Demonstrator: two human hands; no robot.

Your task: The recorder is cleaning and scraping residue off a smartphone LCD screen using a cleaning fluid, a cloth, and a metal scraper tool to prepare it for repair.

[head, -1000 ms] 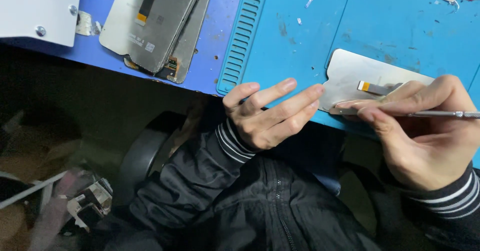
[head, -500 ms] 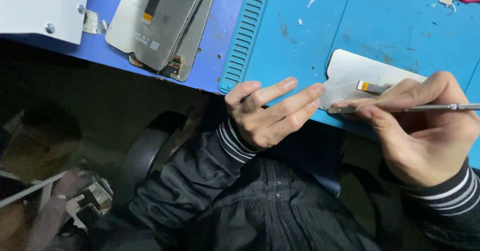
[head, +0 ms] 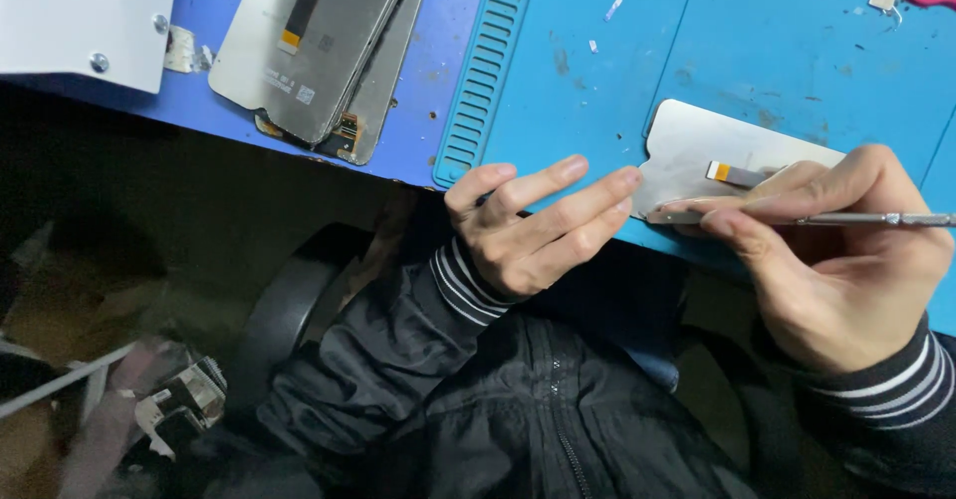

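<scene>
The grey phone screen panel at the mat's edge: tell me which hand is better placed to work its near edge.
Probably the right hand: it holds the thin metal tool along the grey screen panel. The left hand only touches the panel's corner with its fingertips.

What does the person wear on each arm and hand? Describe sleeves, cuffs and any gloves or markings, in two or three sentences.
Both hands are bare: no gloves, rings or watch show on the left hand or the right hand. Each arm is in a black, slightly shiny jacket sleeve. The left cuff and the right cuff are ribbed knit, black with thin white stripes.
</scene>
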